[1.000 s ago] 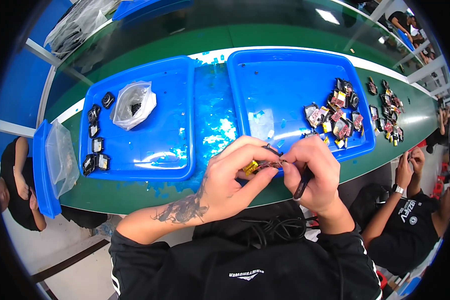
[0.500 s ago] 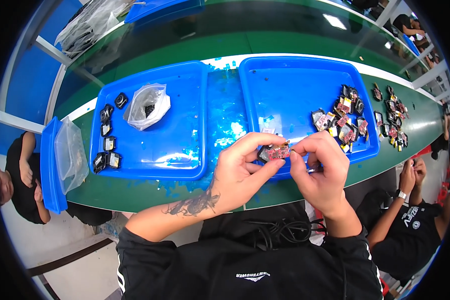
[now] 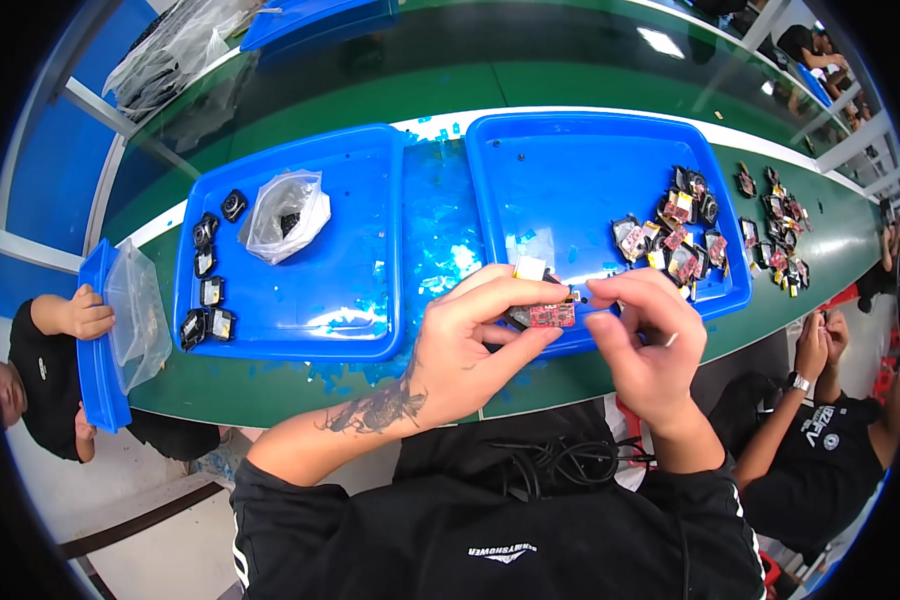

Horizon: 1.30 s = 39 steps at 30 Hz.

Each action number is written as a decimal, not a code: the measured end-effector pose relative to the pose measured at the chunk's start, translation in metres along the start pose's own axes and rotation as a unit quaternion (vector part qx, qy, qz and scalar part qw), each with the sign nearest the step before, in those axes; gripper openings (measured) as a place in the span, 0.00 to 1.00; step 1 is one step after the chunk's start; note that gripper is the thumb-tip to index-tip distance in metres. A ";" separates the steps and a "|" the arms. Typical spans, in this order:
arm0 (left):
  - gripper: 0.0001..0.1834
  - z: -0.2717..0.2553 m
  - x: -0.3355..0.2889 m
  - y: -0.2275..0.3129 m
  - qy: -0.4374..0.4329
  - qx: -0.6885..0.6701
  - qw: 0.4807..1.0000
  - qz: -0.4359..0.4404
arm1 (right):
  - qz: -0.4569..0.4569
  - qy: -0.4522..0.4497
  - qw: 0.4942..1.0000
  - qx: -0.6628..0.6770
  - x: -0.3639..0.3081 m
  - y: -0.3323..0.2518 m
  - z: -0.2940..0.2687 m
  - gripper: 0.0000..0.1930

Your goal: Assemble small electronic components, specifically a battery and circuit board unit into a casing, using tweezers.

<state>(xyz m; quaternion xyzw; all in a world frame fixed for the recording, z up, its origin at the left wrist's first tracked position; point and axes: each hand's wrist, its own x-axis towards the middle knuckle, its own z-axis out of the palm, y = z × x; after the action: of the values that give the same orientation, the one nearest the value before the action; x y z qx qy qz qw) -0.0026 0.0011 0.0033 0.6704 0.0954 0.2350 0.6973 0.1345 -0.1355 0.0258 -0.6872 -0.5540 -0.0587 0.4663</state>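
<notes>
In front of my chest, my left hand [image 3: 475, 335] pinches a small black housing with a red circuit board [image 3: 552, 315] between thumb and fingers. Close to the board's right edge, my right hand [image 3: 650, 335] is curled, its thumb and index tips slightly apart. A tiny dark piece shows by the index fingertip; I cannot tell whether it is held. From the curled fingers pokes a thin pale thing, too small to name. Both hands are over the near edge of the right blue tray [image 3: 478, 180], where several similar black housings with red boards [image 3: 682, 240] lie piled.
The left blue tray [image 3: 394, 250] holds a clear plastic bag [image 3: 305, 225] of small dark parts and several black housings [image 3: 211, 291]. Blue scraps [image 3: 435, 220] litter the table between trays. More boards [image 3: 782, 225] lie at right. Co-workers sit on both sides; one grips a blue tray [image 3: 100, 350].
My right thumb and index finger have parted a little and drawn away from the board. The board has tilted slightly in my left hand. The left co-worker's hand has come onto the tray.
</notes>
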 end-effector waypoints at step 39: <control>0.17 0.003 -0.005 -0.002 0.018 -0.066 0.998 -0.002 | 0.343 -0.135 0.816 0.445 0.005 0.008 -0.003 0.05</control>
<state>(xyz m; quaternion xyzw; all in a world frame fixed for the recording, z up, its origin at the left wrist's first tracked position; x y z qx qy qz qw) -0.0055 -0.0043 0.0008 0.6184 0.0934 0.2513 0.7387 0.1441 -0.1338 0.0253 -0.5516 -0.3056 0.4514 0.6313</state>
